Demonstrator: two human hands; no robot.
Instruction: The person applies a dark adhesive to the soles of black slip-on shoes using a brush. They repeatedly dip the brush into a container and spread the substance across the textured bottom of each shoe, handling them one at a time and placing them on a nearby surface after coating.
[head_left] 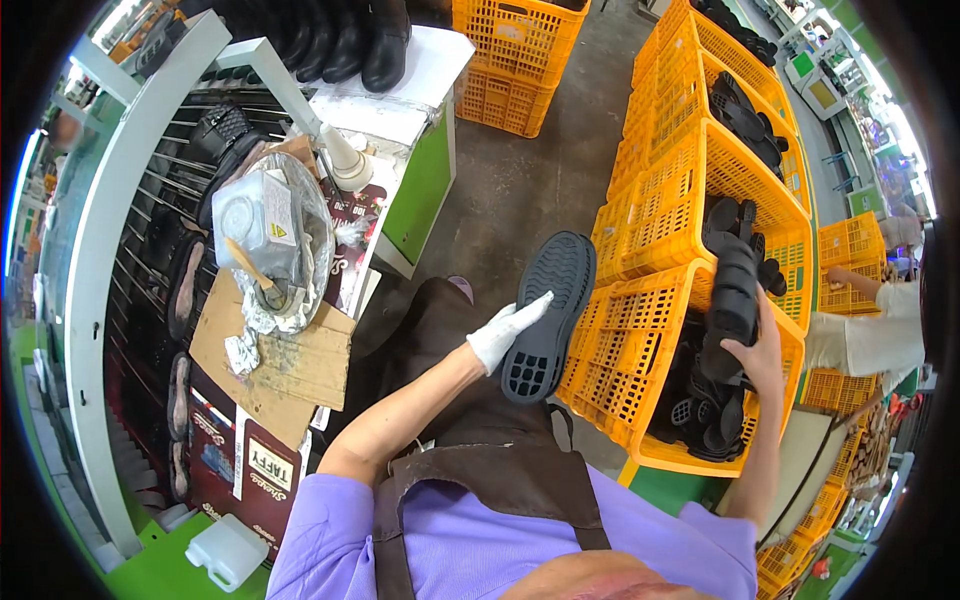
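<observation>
My left hand (507, 330), in a white glove, holds a black shoe sole (548, 305) tread-up over my lap. My right hand (757, 352) is bare and grips a stack of black soles (733, 300) lifted above an orange crate (620, 370) at my right. More black soles (705, 415) lie inside that crate. I wear a purple shirt and a brown apron.
Stacked orange crates (700, 150) with soles rise behind the near one. At my left, a foil-lined bowl (300, 235) with a brush sits on cardboard (275, 365) beside a rack of soles (185, 290). Black boots (350, 40) stand on a white table. Another person (870, 335) works at far right.
</observation>
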